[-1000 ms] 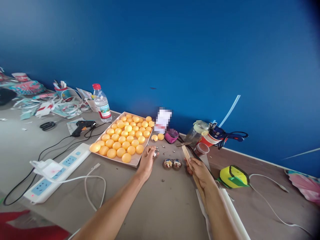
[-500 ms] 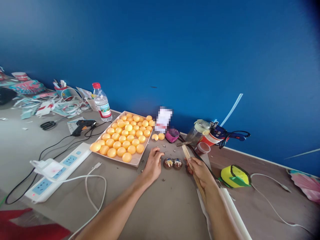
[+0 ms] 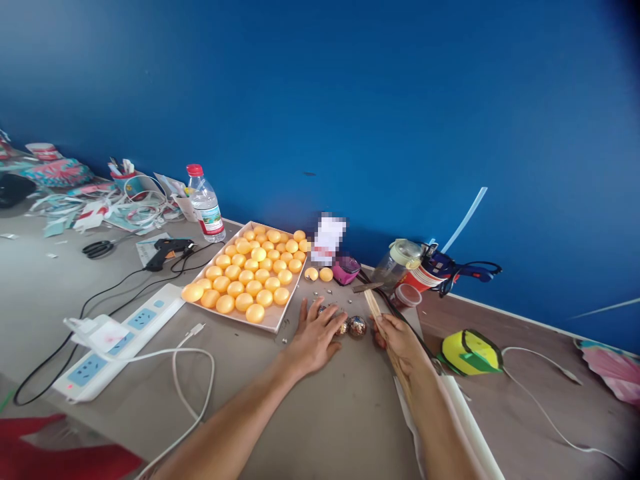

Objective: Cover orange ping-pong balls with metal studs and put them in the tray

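My left hand (image 3: 316, 333) lies flat on the table with fingers spread, its fingertips over small shiny decorated balls (image 3: 356, 326). One ball shows clear at the right of the fingers; the others are partly covered. My right hand (image 3: 397, 337) is closed round a bundle of thin wooden sticks (image 3: 374, 309) that point away toward the wall. A shallow tray (image 3: 273, 321) holds several orange ping-pong balls (image 3: 253, 272) just left of my left hand. Two loose orange balls (image 3: 319, 274) lie behind.
A white power strip (image 3: 115, 340) with cables lies at the left. A black glue gun (image 3: 167, 248), scissors (image 3: 97, 249) and a water bottle (image 3: 206, 205) sit behind it. A pink cup (image 3: 345, 270), a jar (image 3: 397, 261), a blue glue gun (image 3: 457, 270) and a yellow-green tool (image 3: 470, 352) stand at right.
My left hand held a shiny ball near the tray, then moved right and spread flat over the shiny balls. My right hand has stayed still with the sticks.
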